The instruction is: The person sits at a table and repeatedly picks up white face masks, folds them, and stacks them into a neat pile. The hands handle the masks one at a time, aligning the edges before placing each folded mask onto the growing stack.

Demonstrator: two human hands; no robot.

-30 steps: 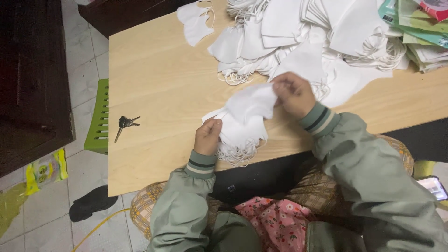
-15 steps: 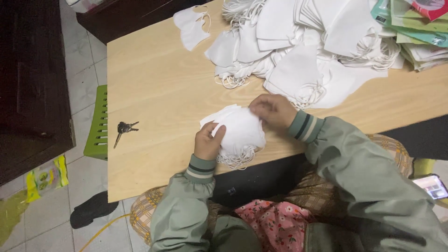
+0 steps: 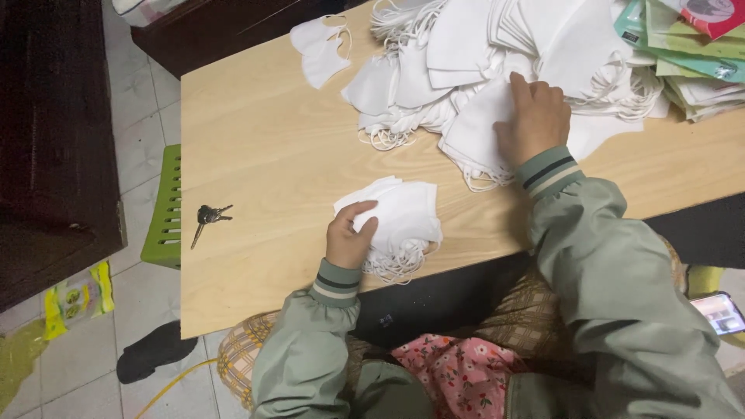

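Observation:
My left hand (image 3: 349, 237) rests on a small stack of white face masks (image 3: 400, 221) near the front edge of the light wooden table (image 3: 264, 140), fingers curled over its left side. My right hand (image 3: 534, 120) lies palm down, fingers spread, on a white mask at the near edge of the large loose pile of white masks (image 3: 481, 54) at the back of the table. Elastic ear loops hang out from under both stack and pile.
A bunch of keys (image 3: 208, 217) lies on the table's left part. Two separate masks (image 3: 320, 48) sit at the back left. Coloured packets (image 3: 683, 54) are stacked at the back right. A green plastic stool (image 3: 164, 209) stands left of the table, a phone (image 3: 720, 312) at lower right.
My right hand has left the small stack and reached back right onto the big pile. The left hand stays on the stack, which now lies flat.

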